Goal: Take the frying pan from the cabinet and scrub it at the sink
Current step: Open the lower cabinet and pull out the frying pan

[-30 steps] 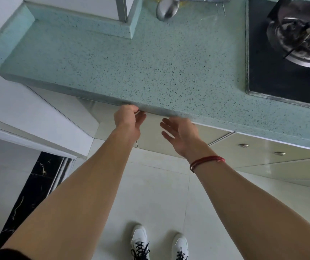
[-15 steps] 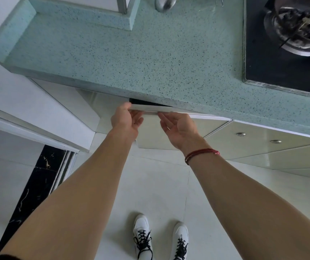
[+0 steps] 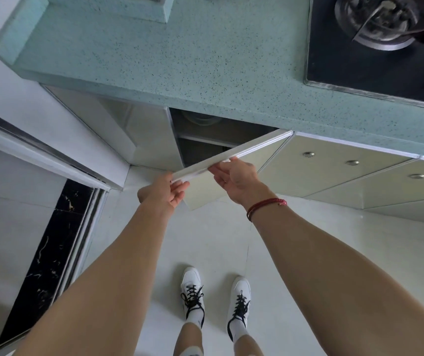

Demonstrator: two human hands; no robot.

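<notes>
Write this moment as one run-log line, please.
left hand: grips top edge of cream flat cabinet door | right hand: grips same edge | door: partly open | frying pan: not taken yet

The inside of the cabinet (image 3: 221, 129) is largely lost in shadow, and its lower part is screened by the half-open cabinet door (image 3: 200, 194). On the upper shelf a curved rim (image 3: 195, 121) is glimpsed, too dim to be identified. Where the door's top edge is held, the thumb of the left hand (image 3: 166, 191) is hidden behind it, and part of the right hand (image 3: 234, 177) is likewise concealed. The burner (image 3: 375, 19) and the surface (image 3: 180, 47) are cut off by the top edge, the hob (image 3: 359, 68) by the right edge. The left forearm (image 3: 108, 273), right forearm (image 3: 334, 265) and legs (image 3: 189, 337) are cropped at the bottom edge.
</notes>
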